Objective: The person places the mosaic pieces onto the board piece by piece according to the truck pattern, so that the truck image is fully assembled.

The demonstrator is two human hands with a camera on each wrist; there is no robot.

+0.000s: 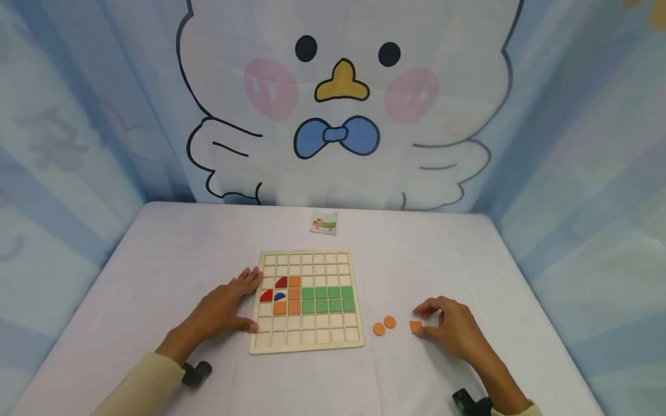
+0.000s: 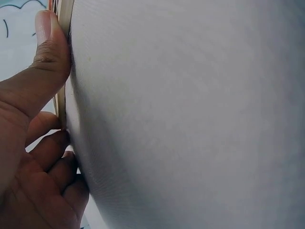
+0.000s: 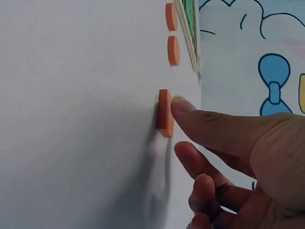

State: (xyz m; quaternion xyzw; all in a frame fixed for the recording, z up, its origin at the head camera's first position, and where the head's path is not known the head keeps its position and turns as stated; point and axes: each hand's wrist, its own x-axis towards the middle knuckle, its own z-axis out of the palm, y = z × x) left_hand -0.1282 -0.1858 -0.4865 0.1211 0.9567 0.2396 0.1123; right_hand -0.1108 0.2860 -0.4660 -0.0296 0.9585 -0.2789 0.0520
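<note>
A wooden grid board (image 1: pixel 310 323) lies flat, with green squares (image 1: pixel 322 293), orange squares (image 1: pixel 294 293), two red quarter rounds (image 1: pixel 281 282) and a blue-and-white piece (image 1: pixel 280 296) in its cells. Along the board's left edge rests my left hand (image 1: pixel 221 306), thumb near the lower corner and fingers higher up. To the right of the board, my right hand (image 1: pixel 451 326) has its thumb at an orange four-sided tile (image 1: pixel 415 327) on the table. Its index finger stands apart from that tile, as the right wrist view also shows.
Two orange discs (image 1: pixel 378 329) lie between the board and the right hand. Behind the board is a small picture card (image 1: pixel 324 223) with a coloured grid pattern. A curtain with a cartoon bird (image 1: pixel 340 173) hangs at the white table's (image 1: pixel 442 254) far edge.
</note>
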